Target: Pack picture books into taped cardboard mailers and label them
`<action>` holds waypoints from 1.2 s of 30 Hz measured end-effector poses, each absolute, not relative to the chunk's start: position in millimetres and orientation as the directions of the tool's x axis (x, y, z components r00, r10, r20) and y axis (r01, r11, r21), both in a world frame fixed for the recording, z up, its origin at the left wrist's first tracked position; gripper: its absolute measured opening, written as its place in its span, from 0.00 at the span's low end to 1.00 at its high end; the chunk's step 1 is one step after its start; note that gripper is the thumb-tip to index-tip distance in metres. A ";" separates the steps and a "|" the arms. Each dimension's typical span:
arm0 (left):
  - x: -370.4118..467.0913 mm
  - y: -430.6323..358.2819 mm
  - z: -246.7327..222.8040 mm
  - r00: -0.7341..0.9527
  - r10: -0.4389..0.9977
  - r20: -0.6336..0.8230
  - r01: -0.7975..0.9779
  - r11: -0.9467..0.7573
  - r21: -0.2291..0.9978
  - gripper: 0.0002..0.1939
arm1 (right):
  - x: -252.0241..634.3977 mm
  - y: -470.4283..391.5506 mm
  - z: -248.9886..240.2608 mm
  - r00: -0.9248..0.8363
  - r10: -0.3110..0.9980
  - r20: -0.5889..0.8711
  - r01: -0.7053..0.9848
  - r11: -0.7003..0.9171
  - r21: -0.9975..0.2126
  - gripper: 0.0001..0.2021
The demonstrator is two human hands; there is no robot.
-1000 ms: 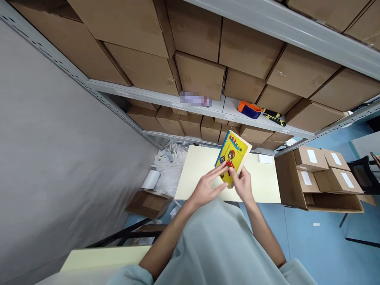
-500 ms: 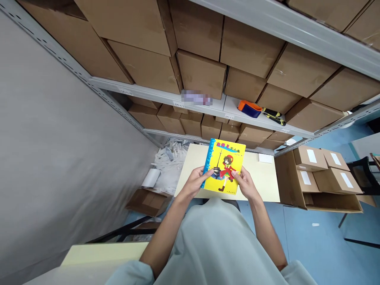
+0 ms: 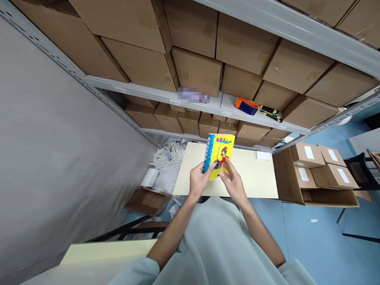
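A yellow paperback book with a blue spine and a cartoon figure in red on its cover is held above the table, turned so its spine shows. My left hand is closed round its lower spine side, thumb on the cover. At the lower right of the cover is my right hand, thumb and index finger spread apart against or just in front of it; whether they touch it I cannot tell. The other right fingers are partly hidden.
Under the book stands a cream table with a white slip. A shelf of cardboard boxes rises ahead, with an orange and blue item and yellow-black cutters. A large open carton holds boxes at right; crumpled white material lies left.
The book has turned from facing me flat to angled, showing its spine. My right hand has come off its right edge and moved left over the cover, fingers spreading.
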State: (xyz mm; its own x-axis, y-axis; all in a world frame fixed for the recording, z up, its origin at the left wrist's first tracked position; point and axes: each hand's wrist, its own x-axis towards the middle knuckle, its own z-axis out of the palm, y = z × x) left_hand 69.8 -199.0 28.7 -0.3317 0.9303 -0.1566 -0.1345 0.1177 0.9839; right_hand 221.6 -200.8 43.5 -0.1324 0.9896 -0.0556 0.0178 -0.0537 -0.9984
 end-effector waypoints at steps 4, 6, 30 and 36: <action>91.7 -217.4 38.4 -0.270 0.962 0.040 0.106 -0.011 0.994 0.22 | 206.8 -206.5 50.0 -0.115 0.992 -0.047 0.010 -0.046 -0.999 0.43; 94.4 -223.5 43.7 -0.149 0.980 0.129 0.177 -0.102 0.979 0.22 | 210.3 -201.8 51.1 -0.022 0.999 -0.048 0.008 -0.048 -0.999 0.38; 61.7 -201.5 30.6 0.187 0.935 -0.302 -0.357 0.351 0.865 0.40 | 276.8 -183.0 50.8 -0.190 0.934 -0.304 -0.108 -0.327 -0.939 0.36; 60.7 -198.1 25.2 -0.197 0.967 -0.164 -0.048 0.158 0.986 0.35 | 272.1 -180.8 28.1 0.022 0.991 -0.132 0.020 -0.132 -0.991 0.47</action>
State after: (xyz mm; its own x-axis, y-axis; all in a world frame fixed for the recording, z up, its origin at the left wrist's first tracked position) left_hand 60.7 -198.1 25.2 -0.1973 0.9665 -0.1642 -0.0484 0.1577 0.9863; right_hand 272.1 -180.8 28.1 0.0223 0.9910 -0.1318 0.0202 -0.1322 -0.9910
